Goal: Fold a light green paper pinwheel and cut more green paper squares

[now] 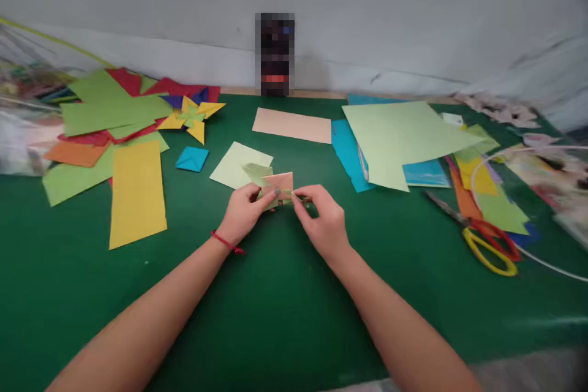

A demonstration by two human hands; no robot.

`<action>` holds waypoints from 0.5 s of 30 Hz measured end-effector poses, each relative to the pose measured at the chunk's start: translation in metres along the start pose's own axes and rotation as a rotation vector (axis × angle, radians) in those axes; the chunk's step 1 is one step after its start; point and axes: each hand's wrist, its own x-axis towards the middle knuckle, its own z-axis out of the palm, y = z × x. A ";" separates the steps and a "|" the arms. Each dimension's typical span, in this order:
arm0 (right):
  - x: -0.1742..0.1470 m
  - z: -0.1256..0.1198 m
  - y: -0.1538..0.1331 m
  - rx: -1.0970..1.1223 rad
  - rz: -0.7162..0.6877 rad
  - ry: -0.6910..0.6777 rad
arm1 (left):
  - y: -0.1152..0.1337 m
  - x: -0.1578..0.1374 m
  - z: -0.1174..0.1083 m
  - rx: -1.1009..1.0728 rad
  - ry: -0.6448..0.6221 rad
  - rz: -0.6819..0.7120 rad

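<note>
Between my hands is a small folded paper piece (281,181) in pale peach and light green, held just above the table. My left hand (247,208) pinches it from the left, thumb on top; a red string bracelet is on that wrist. My right hand (320,213) pinches its right edge between thumb and fingertips. Fingers cover parts of the folds. Behind the piece lies a pale green square sheet (236,162), with a peach paper strip (292,125) farther back. A small folded blue paper (192,159) and a yellow and green paper star (190,116) lie to the left.
On the green table (275,318), a yellow paper strip (138,193) and piled coloured sheets (114,110) lie left. Larger pale green paper (404,138) covers blue sheets at right. Scissors (489,245) with red and yellow handles lie right, near a white cable (551,266). A pixelated object (275,55) stands against the wall.
</note>
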 end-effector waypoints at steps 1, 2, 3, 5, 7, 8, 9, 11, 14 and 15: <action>0.000 0.000 0.000 -0.010 0.005 -0.005 | 0.000 -0.001 -0.001 0.012 -0.001 0.012; 0.000 -0.001 -0.001 -0.016 0.010 -0.008 | -0.001 -0.002 -0.002 0.020 -0.004 0.023; 0.000 -0.001 -0.001 -0.019 0.017 -0.008 | -0.001 -0.003 -0.003 0.023 -0.009 0.032; 0.000 -0.001 -0.001 -0.015 0.032 0.000 | -0.001 -0.004 -0.004 0.016 -0.024 0.046; 0.000 -0.001 -0.002 0.005 0.051 0.019 | -0.001 -0.005 -0.004 -0.008 -0.042 0.055; 0.001 0.000 -0.002 0.019 0.063 0.026 | -0.001 -0.005 -0.003 -0.022 -0.050 0.058; 0.001 0.000 -0.002 0.033 0.076 0.031 | -0.001 -0.005 -0.003 -0.034 -0.056 0.061; 0.002 0.000 -0.002 0.066 0.102 0.025 | -0.001 -0.006 -0.003 -0.050 -0.068 0.063; 0.004 -0.001 -0.002 0.138 0.139 -0.004 | 0.000 -0.006 -0.004 -0.046 -0.088 0.060; 0.005 -0.002 -0.002 0.165 0.155 -0.008 | 0.000 -0.006 -0.004 -0.039 -0.091 0.062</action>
